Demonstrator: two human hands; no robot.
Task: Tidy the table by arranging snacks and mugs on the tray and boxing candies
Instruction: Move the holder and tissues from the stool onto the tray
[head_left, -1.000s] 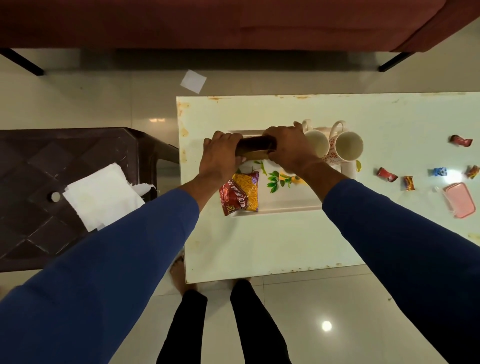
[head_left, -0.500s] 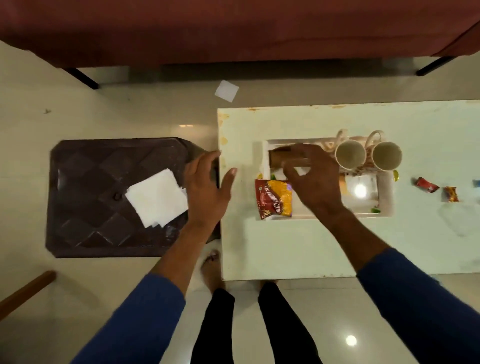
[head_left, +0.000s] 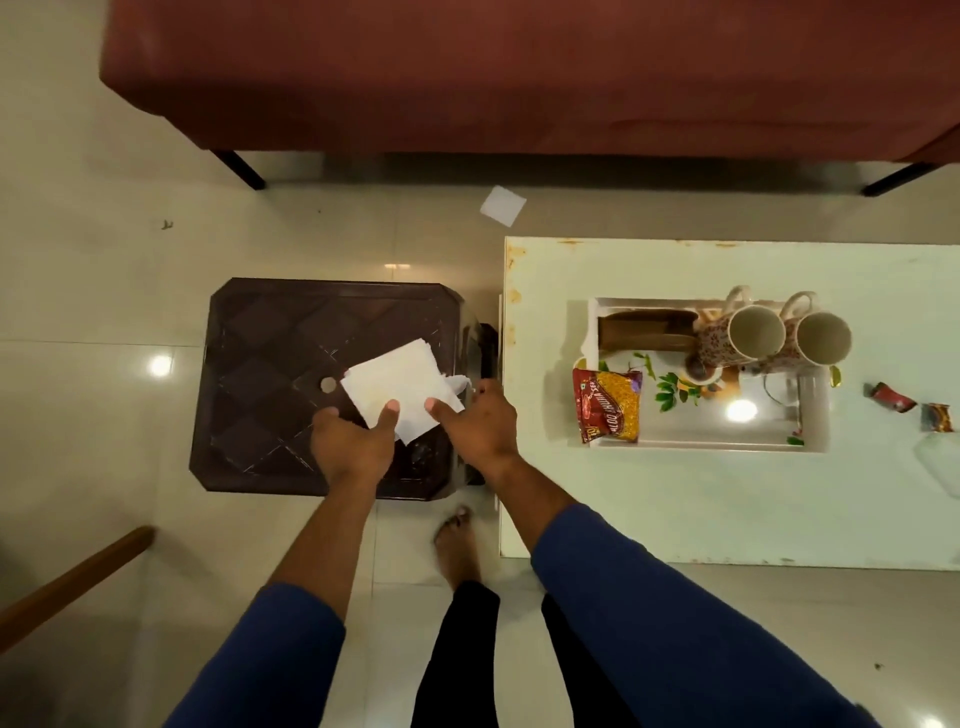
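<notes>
White paper napkins lie on the dark brown plastic stool, which stands just left of the table. Left hand pinches the stack's near edge, thumb on top; right hand presses its thumb on the near right corner, fingers curled at the stool's right edge. On the table, the tray holds a snack packet, a brown package and two mugs. Two candies lie right of the tray.

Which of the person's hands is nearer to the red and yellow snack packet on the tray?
The right hand. It rests at the stool's edge, just left of the snack packet; the left hand lies farther left.
</notes>
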